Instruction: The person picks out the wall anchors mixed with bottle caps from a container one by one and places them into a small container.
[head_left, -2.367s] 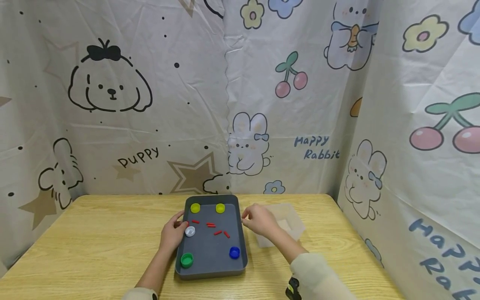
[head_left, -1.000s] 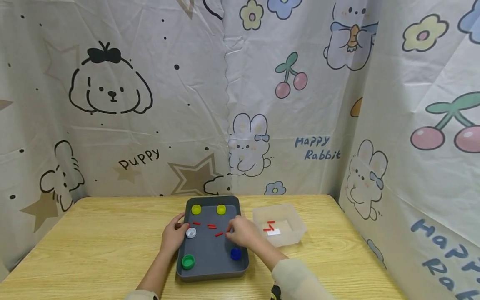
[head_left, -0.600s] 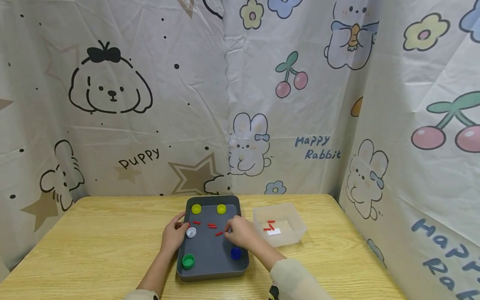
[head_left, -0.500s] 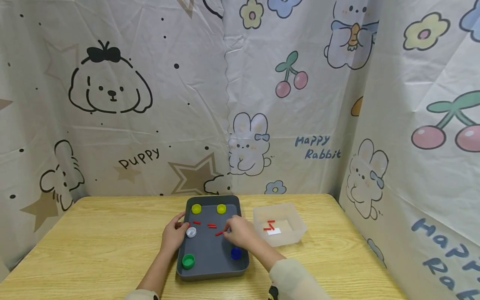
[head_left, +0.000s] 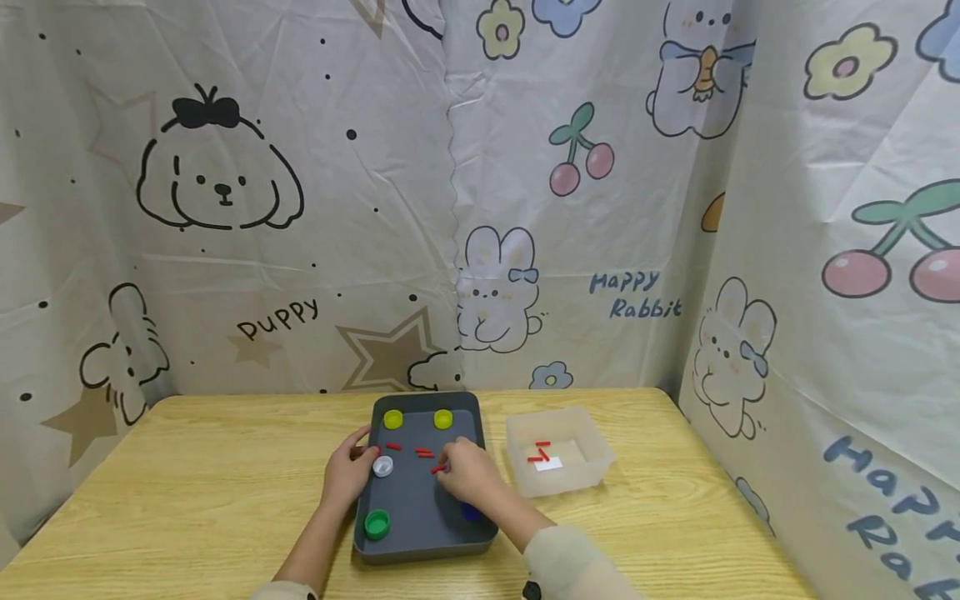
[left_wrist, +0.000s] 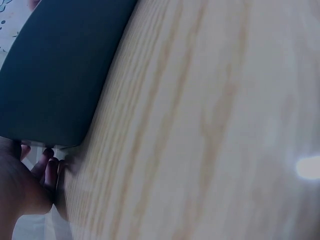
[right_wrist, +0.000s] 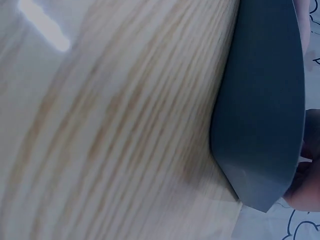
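A dark grey tray [head_left: 420,533] rests on the table. My left hand [head_left: 347,473] grips its left rim, the thumb over the edge; in the left wrist view, fingers [left_wrist: 42,165] show by the tray's wall. My right hand [head_left: 471,473] is over the tray's right half, thumb and forefinger pinching a small red stick [head_left: 438,470]. One red stick [head_left: 393,447] and a pair of red sticks [head_left: 424,452] lie farther back. A red spot by my left thumb is too small to identify. The blue cap [head_left: 471,512] is partly hidden under my right hand.
Also in the tray are two yellow caps [head_left: 393,419], a whitish cap [head_left: 382,467] and a green cap [head_left: 377,524]. Right of the tray stands a translucent box [head_left: 592,468] with three red sticks [head_left: 543,454] and a white label. A printed cloth [head_left: 375,250] hangs behind the table.
My right hand has moved left from the tray's right rim, beside the box, to the red sticks. The rightmost stick in the tray is no longer visible. My left hand stays put.
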